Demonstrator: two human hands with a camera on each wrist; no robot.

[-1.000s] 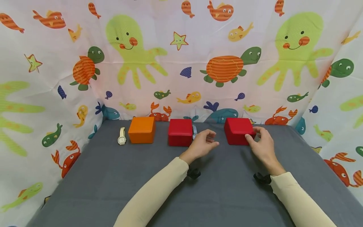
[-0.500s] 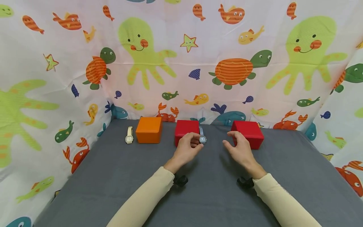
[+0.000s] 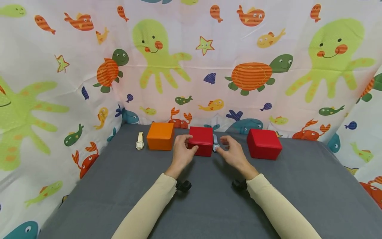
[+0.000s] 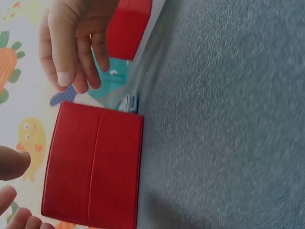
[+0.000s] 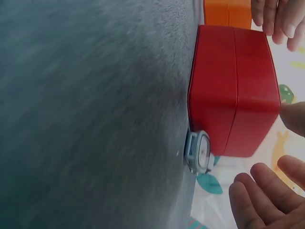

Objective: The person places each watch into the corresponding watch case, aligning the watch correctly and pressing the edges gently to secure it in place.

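In the head view, my left hand (image 3: 182, 153) is at the left side of the middle red box (image 3: 201, 142), its thumb and fingertips overlapping the box's left edge. My right hand (image 3: 235, 155) hovers on the other side, thumb over the silver-blue wristwatch (image 3: 215, 143) lying beside the box. Both hands have loosely bent fingers and hold nothing. The left wrist view has the closed red box (image 4: 95, 164) between the two hands, with a gap to the fingers of each. From the right wrist, the wristwatch (image 5: 199, 151) lies against the foot of the box.
An orange box (image 3: 160, 136) stands left of the middle box, with a gold-coloured wristwatch (image 3: 139, 141) beside it. Another red box (image 3: 264, 143) stands to the right. Behind them rises a sea-animal curtain (image 3: 191, 59); a grey cloth (image 3: 191, 212) covers the table.
My right hand has left the right-hand red box and moved left to the watch by the middle box. My left hand has moved left, from that watch's side to the middle box's left side.
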